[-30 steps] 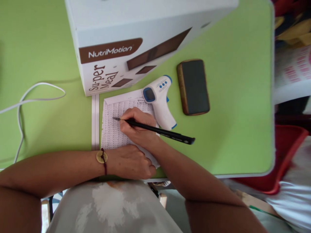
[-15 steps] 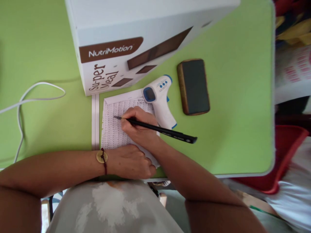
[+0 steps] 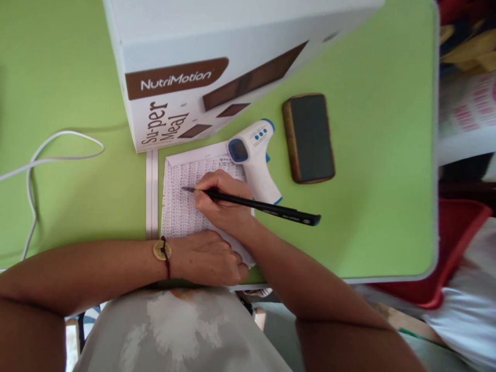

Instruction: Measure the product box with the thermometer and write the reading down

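Note:
My right hand (image 3: 222, 201) pinches a black pen (image 3: 267, 207), its tip on a notepad (image 3: 186, 201) covered with dense rows of handwriting. Across the pad's lower edge rests my left hand (image 3: 211, 258), knuckles up and fingers curled in a loose fist. Nothing shows in it, though its palm side is hidden. A white and blue infrared thermometer (image 3: 258, 175) lies just beyond my right hand, overlapping the pad's upper right corner. The pad's right part is partly covered by my right hand.
A large white NutriMotion box (image 3: 170, 57) stands behind the pad. To the right lies a dark phone (image 3: 311, 137) with a brown edge. A white cable (image 3: 65, 133) loops at left on the green table (image 3: 380, 181). Beyond the table's right edge is a red container (image 3: 457, 248).
The pen's rear end has swung slightly right and up, and its tip has shifted a little to the right. My left hand has stayed in place.

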